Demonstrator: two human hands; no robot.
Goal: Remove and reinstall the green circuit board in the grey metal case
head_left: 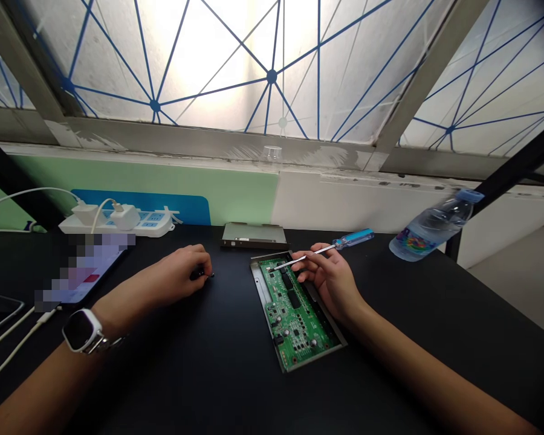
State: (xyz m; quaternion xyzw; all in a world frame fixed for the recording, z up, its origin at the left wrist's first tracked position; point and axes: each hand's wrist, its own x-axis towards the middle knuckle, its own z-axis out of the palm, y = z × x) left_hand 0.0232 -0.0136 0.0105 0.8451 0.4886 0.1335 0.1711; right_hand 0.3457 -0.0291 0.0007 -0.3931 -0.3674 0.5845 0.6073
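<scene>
1. Frosted window panes (236,72) crossed by blue lines stand behind the matte black table (199,374), over a low wall painted pale green on the left and white on the right
2. On the table, a green printed circuit board (283,314) with black chips lies in a shallow grey metal tray (315,358), set at a slant
3. The right hand (333,281), over the tray's right side, holds a slim steel screwdriver with a clear blue handle (340,243) by its shaft; its tip is over the board's far end, and whether it touches cannot be told
4. The left hand (176,272) is curled narrow beside the board, well apart from it, fingertips at a tiny dark piece (212,275); I cannot tell whether it is gripped
5. Behind the board lies a flat grey metal box (254,234)
6. A clear plastic bottle with a colourful label (430,226) leans at the far right
7. At the left are a white power strip (156,228) with two plugs and a phone with a lit screen (88,284), near the forearm wearing a white-cased watch (79,330)
</scene>
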